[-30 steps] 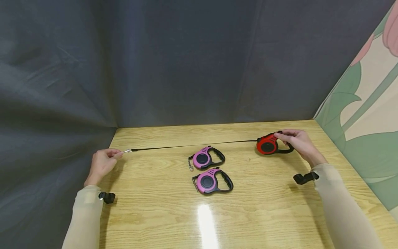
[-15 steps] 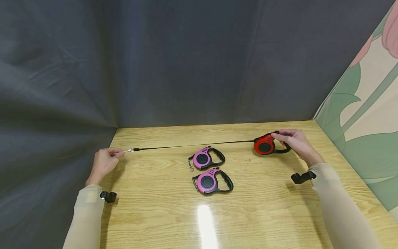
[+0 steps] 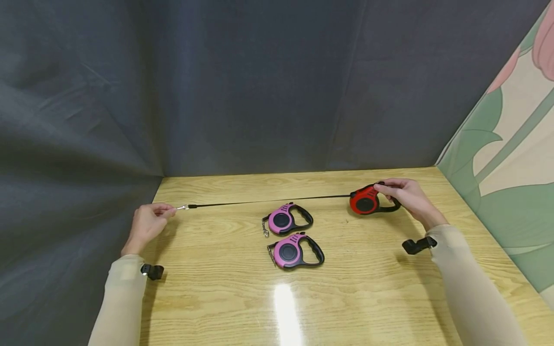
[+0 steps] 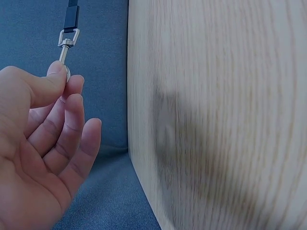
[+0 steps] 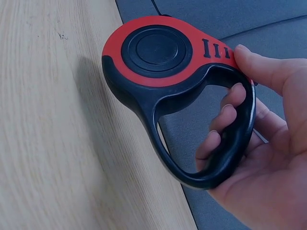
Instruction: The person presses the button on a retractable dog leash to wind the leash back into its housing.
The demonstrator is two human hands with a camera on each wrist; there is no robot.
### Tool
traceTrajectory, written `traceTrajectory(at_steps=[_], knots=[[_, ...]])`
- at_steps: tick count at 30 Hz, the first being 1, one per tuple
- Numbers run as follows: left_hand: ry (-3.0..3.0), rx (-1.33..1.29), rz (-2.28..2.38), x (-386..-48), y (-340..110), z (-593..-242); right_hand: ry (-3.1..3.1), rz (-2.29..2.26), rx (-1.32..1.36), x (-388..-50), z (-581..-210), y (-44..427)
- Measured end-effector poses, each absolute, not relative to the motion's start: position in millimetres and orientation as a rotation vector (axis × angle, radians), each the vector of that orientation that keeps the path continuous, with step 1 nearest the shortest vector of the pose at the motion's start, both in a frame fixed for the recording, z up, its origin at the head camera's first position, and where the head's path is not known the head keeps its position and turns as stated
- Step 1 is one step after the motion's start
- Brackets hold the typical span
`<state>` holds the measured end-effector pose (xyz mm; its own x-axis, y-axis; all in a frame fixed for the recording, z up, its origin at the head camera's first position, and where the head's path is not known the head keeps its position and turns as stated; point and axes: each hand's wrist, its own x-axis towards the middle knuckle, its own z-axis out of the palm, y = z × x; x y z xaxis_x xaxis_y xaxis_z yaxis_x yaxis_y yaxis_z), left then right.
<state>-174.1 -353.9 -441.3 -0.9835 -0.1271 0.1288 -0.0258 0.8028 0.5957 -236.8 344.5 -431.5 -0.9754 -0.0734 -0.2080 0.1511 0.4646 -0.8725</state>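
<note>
My right hand (image 3: 404, 194) grips the black handle of a red retractable dog leash (image 3: 364, 200), its fingers curled through the handle loop in the right wrist view. From the casing a black strap (image 3: 268, 200) runs taut leftward above the table. At its far end is a silver metal clip (image 4: 64, 51), pinched between the thumb and index finger of my left hand (image 3: 148, 225). The other left fingers are loosely bent. Between the hands, nearer the front, two pink retractable leashes (image 3: 280, 220) lie on the table, one in front of the other.
The wooden table (image 3: 216, 298) has a bright glare streak at its front middle. Dark fabric (image 3: 259, 96) rises behind it and on the left. At the right stands a panel (image 3: 510, 158) with a flower pattern. Wrist cameras (image 3: 417, 246) are strapped to both forearms.
My right hand and the red leash have moved a little to the left. My left hand with the clip has shifted slightly right, so the strap between them is shorter. The pink leashes stay put.
</note>
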Motion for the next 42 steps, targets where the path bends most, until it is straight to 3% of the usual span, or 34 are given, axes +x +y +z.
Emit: traceTrajectory(at_steps=[42], knots=[[-2.830,0.061,-0.971,-177,-336,-442,2.483,-1.553,0.019,-236,-431,321]])
